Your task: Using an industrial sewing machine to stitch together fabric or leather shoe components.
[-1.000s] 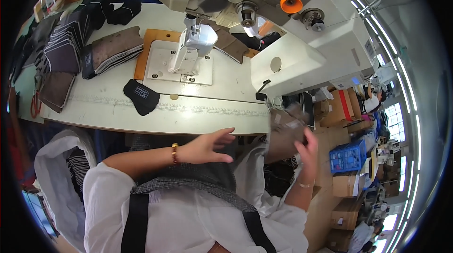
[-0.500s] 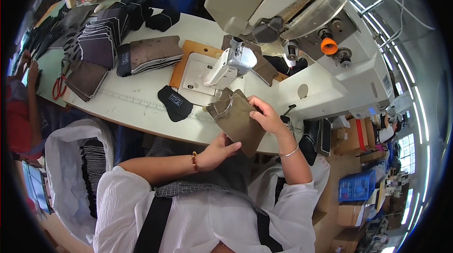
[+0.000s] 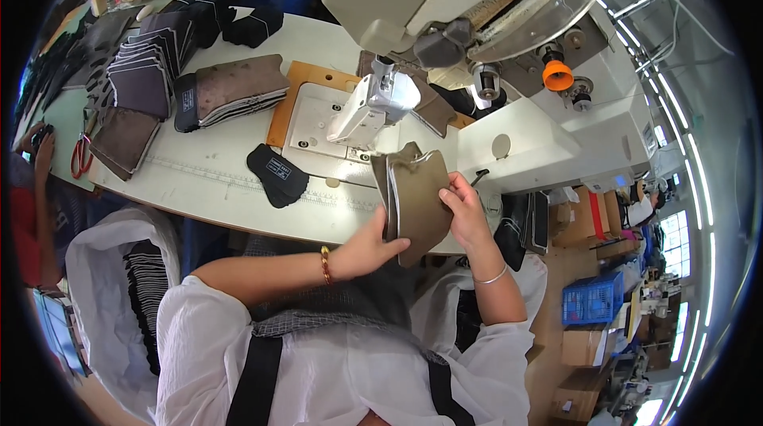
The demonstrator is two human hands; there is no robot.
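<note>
Between my two hands, just in front of the sewing machine, is a small bundle of brown fabric panels with white edges showing at its left side. My left hand grips its lower left edge, with the thumb across the front. My right hand pinches its right edge, thumb on the near face. Left of the machine's base, small black fabric pieces with a printed label lie on the white table. Farther left rests a stack of brown panels with white layers.
Purple-grey fabric stacks, black bundles and red-handled scissors lie at the table's left. A white sack of striped pieces stands below. Another person's hand is at far left. Blue crates and cartons are at right.
The brown bundle has been turned more upright, so its white-edged layers now show at the left. My left hand has moved up along its edge. The whole view has shifted slightly.
</note>
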